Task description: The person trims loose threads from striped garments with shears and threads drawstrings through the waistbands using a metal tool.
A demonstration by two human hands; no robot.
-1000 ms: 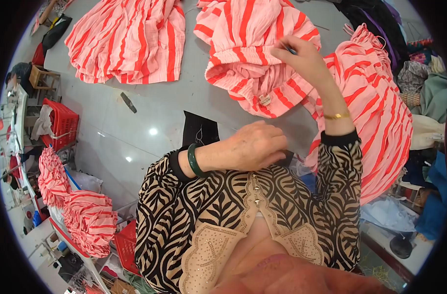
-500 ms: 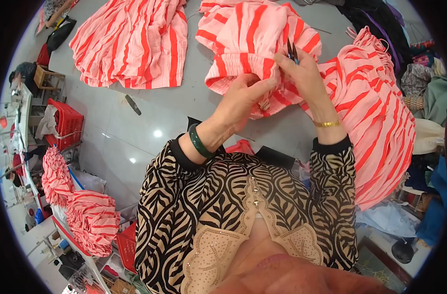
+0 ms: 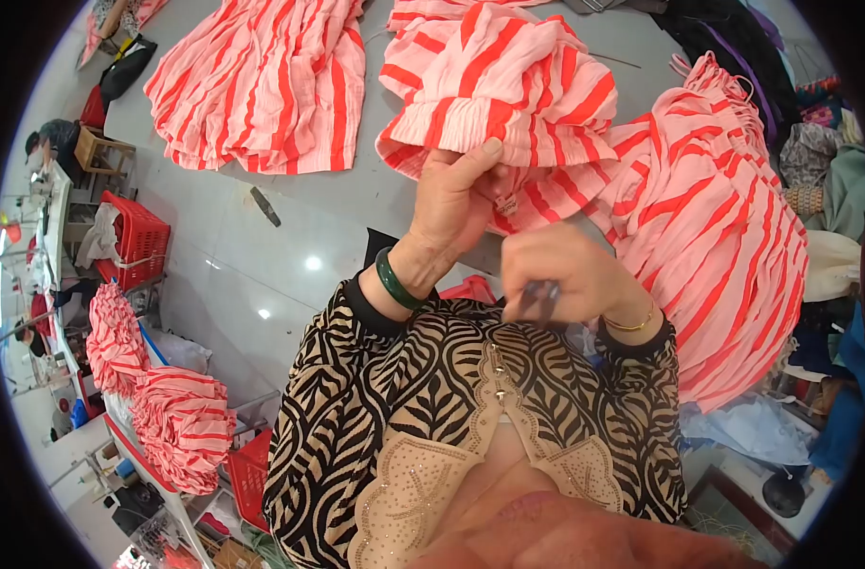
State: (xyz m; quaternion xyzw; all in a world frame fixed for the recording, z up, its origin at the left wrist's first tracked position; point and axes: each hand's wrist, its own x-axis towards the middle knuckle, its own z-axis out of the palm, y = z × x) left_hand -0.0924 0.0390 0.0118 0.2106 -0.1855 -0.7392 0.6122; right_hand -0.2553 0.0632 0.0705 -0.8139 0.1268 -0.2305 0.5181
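Note:
A pink garment with red stripes (image 3: 508, 85) lies at the top middle of the table, its gathered elastic edge toward me. My left hand (image 3: 449, 199) grips that edge, thumb on top and fingers underneath. Just to the right of it, a small label shows inside the garment. My right hand (image 3: 570, 275), blurred, is closed around small dark snips (image 3: 538, 300) in front of my chest, below the garment and apart from it.
More striped garments lie at the upper left (image 3: 262, 85) and right (image 3: 717, 228). A small dark tool (image 3: 265, 206) rests on the grey table (image 3: 233, 247). Beyond the left edge are a red basket (image 3: 134, 237) and bundled striped cloth (image 3: 181, 427). Other fabrics pile at the right.
My right hand has moved down from the garment toward my chest with the snips. My left hand, first at my chest, went up to the garment and now lifts its elastic edge.

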